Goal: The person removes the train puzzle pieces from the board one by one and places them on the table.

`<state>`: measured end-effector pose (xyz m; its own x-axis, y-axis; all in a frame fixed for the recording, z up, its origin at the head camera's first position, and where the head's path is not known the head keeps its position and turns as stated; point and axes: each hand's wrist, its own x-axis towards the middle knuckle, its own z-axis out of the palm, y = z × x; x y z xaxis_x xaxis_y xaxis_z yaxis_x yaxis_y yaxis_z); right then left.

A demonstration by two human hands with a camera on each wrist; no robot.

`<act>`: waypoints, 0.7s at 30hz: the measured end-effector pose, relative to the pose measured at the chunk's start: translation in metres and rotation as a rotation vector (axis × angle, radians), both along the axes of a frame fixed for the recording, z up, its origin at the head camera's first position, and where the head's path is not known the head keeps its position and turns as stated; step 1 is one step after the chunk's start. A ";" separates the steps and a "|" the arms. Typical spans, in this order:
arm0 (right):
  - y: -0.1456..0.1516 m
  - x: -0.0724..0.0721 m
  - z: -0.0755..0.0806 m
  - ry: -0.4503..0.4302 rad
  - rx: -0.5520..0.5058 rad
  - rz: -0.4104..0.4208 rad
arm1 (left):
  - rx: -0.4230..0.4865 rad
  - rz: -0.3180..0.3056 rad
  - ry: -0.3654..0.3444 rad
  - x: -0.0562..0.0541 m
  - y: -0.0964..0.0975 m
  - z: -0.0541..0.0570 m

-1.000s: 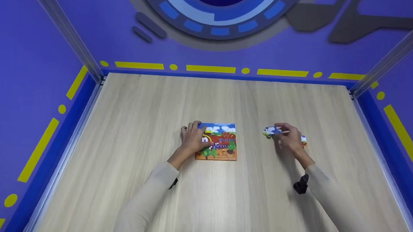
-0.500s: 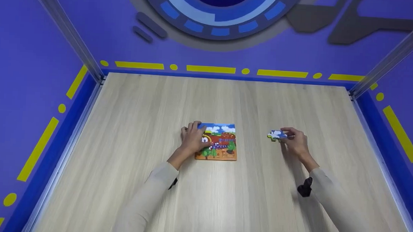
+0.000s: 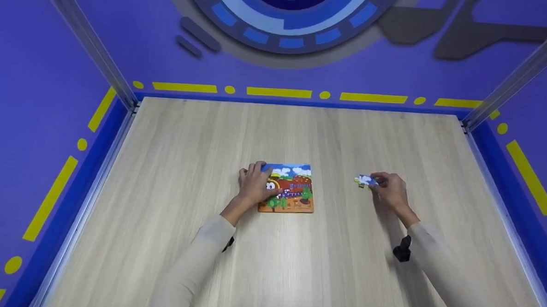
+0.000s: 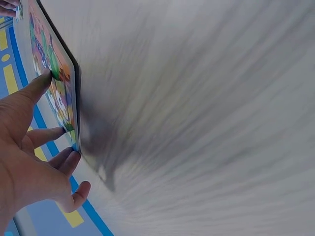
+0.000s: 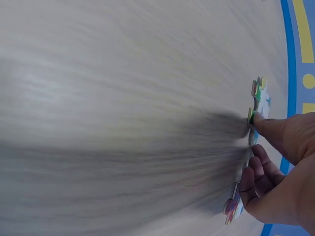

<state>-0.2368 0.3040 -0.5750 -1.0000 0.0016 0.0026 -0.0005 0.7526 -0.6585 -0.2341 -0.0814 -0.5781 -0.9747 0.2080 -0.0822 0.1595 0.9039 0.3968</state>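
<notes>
A square picture puzzle with a red cartoon train lies flat in the middle of the table. My left hand rests on its left side, thumb pressing the printed face and other fingertips at the far-left edge. Off to the right, my right hand pinches a blue-and-white jigsaw piece between thumb and fingers. The piece is at or barely above the table; I cannot tell which. Another jigsaw piece shows in the right wrist view below the curled fingers; the hand hides it in the head view.
The pale wooden table is bounded by a purple-blue back wall with yellow marks and by side walls with metal rails. Bare tabletop separates the puzzle from the right hand. A small black device sits at the right wrist.
My right hand has shifted a little to the right with the jigsaw piece, which has turned slightly. The left hand and the puzzle have stayed in place.
</notes>
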 end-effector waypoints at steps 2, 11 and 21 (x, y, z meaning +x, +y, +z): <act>-0.001 0.000 0.000 -0.007 0.010 -0.002 | 0.015 -0.007 0.005 0.001 -0.001 -0.001; -0.002 -0.001 0.000 -0.032 0.043 0.029 | 0.103 -0.085 -0.014 -0.004 -0.013 0.002; -0.005 0.001 0.000 0.025 0.021 0.021 | 0.193 -0.159 -0.029 -0.008 -0.032 0.006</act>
